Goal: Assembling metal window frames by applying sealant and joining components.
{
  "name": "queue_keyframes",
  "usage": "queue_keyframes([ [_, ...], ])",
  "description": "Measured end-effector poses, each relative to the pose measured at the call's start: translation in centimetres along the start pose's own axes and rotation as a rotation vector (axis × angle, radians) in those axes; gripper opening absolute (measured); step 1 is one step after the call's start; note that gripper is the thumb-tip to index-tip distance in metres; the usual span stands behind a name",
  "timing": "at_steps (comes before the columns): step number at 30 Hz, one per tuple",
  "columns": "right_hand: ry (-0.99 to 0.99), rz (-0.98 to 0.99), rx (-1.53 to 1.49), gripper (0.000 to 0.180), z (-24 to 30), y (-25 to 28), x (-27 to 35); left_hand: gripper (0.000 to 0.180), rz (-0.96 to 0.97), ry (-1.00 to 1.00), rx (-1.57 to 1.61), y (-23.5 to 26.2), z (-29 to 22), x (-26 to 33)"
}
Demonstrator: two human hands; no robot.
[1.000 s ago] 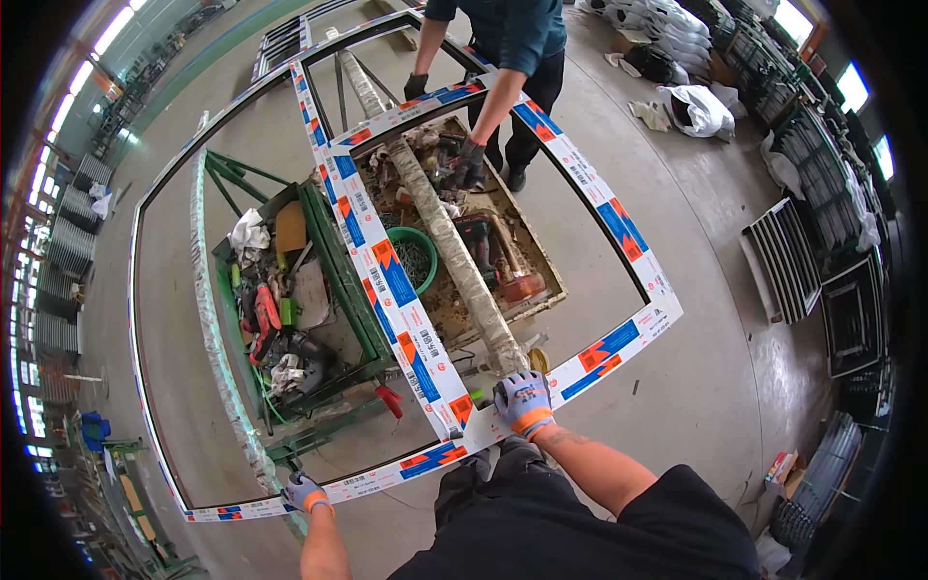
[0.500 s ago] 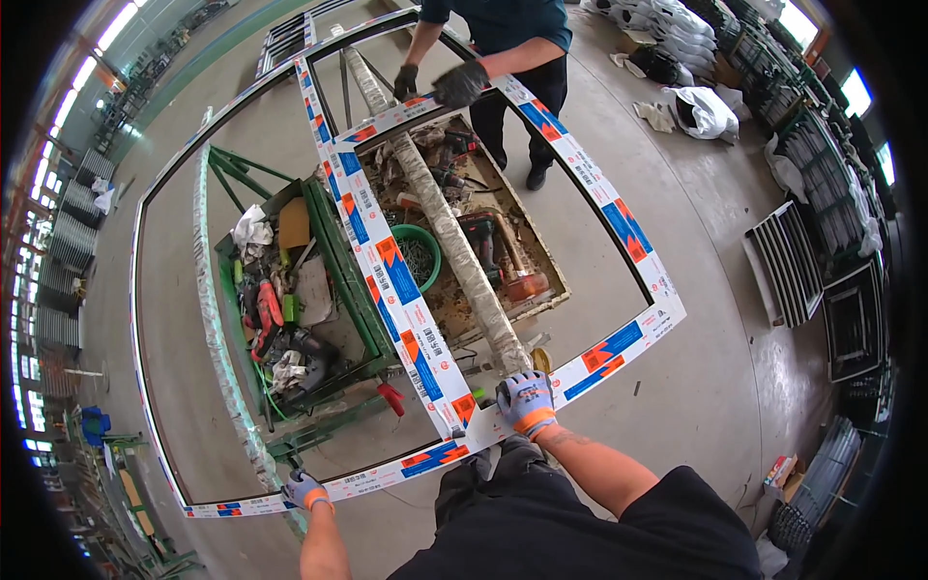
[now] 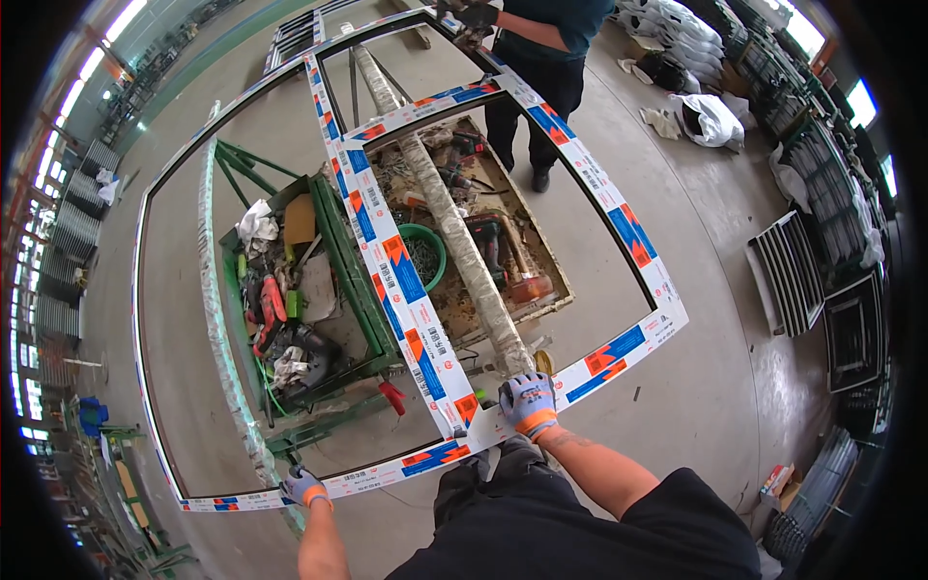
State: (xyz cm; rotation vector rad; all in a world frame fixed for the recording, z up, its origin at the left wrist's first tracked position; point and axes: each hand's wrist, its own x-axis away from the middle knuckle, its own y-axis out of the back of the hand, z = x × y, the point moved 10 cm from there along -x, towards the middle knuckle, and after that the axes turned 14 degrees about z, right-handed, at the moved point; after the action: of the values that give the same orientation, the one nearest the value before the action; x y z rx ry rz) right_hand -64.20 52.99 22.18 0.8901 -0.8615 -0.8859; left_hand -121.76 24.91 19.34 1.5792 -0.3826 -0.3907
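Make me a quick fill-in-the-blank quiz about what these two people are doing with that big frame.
1. Both gloved hands, left hand and right hand, hold a large window ____.
2. The small round basin under the window frame is coloured ____.
3. A co-worker stands at the frame's ____ end.

Missing words: frame; green; far

1. Both your bare forearms reach forward from the lower edge toward the window frame (image 3: 541, 382) ahead of you.
2. Your left hand (image 3: 303, 486), in a grey glove with an orange cuff, grips the frame's near edge close to its left corner.
3. Your right hand (image 3: 527, 403), gloved alike, clasps the near edge where the frame's middle bar joins.
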Motion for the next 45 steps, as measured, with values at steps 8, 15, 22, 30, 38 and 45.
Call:
queue_keyframes([
  [8,-0.033,0.026,-0.019,0.019,-0.1,0.0,0.0,0.018,-0.002,-0.002,-0.018,-0.6,0.3,-0.3],
  [15,-0.010,0.020,-0.003,0.019,0.1,0.1,0.0,0.011,0.078,0.093,0.017,-1.2,1.5,-0.7],
  [22,-0.025,0.025,-0.005,0.019,-0.3,-0.1,0.1,0.016,0.107,0.072,0.008,-1.1,0.2,-0.5],
  [30,-0.016,0.038,-0.002,0.018,0.1,0.1,0.0,0.016,0.045,0.112,-0.025,-0.3,0.7,-0.4],
  [38,-0.027,0.051,-0.006,0.019,0.0,0.0,-0.1,0.022,0.057,0.128,-0.033,-0.3,0.7,-0.2],
  [45,-0.020,0.037,0.000,0.019,0.1,0.1,0.0,0.017,0.031,0.107,-0.012,-0.6,0.9,-0.3],
])
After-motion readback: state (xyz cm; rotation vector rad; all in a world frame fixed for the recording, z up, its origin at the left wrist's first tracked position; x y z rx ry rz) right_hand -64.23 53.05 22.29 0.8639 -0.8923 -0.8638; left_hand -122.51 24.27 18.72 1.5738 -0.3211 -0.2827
